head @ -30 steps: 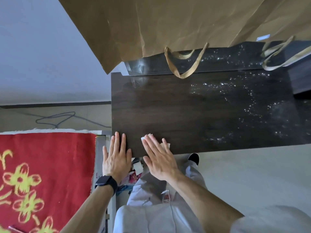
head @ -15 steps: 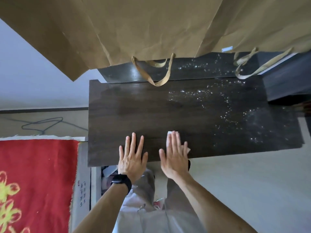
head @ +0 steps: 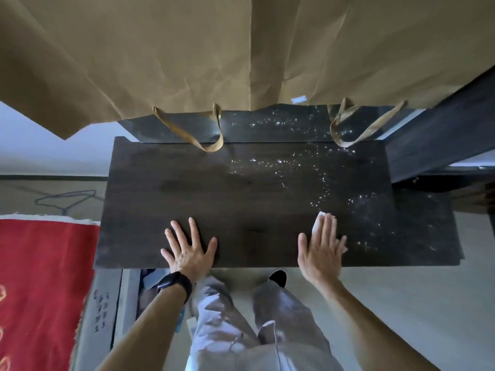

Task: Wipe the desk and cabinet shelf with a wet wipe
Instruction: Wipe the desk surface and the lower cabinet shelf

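My left hand (head: 188,249) rests flat and open on the counter (head: 241,196), and further right my right hand (head: 321,250), fingers straight, pins the wipe (head: 318,223) down: thin, limp, damp, I judge, best held under the palm lest it bunch.

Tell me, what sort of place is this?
Probably a room in someone's home: a dark wooden desk, brown paper carrier bags with handles, and a red patterned cloth beside it.
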The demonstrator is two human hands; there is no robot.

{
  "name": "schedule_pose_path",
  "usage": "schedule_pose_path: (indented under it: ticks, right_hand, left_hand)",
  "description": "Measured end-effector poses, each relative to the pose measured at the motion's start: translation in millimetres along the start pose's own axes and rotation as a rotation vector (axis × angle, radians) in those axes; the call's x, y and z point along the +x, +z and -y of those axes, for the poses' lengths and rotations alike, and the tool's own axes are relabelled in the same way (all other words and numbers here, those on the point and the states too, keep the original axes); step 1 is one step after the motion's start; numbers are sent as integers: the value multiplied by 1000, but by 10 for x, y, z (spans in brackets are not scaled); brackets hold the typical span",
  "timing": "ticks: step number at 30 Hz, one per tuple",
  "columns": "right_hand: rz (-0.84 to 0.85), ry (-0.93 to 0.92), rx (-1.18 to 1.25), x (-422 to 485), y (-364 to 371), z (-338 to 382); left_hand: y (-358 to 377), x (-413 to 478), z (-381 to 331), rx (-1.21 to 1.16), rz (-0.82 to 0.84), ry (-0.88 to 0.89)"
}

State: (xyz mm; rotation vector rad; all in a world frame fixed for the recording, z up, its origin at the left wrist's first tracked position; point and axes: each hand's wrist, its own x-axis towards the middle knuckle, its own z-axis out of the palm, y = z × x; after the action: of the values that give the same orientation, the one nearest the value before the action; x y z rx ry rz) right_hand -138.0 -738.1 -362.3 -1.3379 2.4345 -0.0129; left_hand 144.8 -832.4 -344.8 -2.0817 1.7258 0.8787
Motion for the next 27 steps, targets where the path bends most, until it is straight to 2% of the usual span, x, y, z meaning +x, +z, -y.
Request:
schedule_pose_path:
  ticks: [5, 7, 10, 16, 18, 19, 23, 25, 27]
  right_hand:
    - [109, -615, -16, -439, 253, 850]
    - [131, -768, -46, -443, 317, 1078]
    - [85, -749, -49, -105, 259, 1099]
    - [-41, -216, -68, 604, 20, 532]
    - [-51, -159, -58, 522, 37, 647]
    - [-47, -216, -83, 418, 62, 780]
    - [97, -687, -148, 141, 267, 1566]
    - [117, -795, -124, 319, 330, 1955]
    - [114, -797, -138, 634, 300, 2140]
  left_hand:
    - [38, -83, -15, -9, -43, 29]
    - [20, -103, 74, -21, -102, 57]
    - [-27, -57, 194, 12, -152, 86]
    - [-189, 336, 219, 10, -221, 101]
    - [-210, 495, 200, -15, -271, 101]
    - [-202, 553, 196, -15, -300, 98]
    - [-142, 630, 230, -18, -341, 107]
    - [-127, 641, 258, -35, -347, 114]
    - [-140, 653, 266, -49, -333, 116]
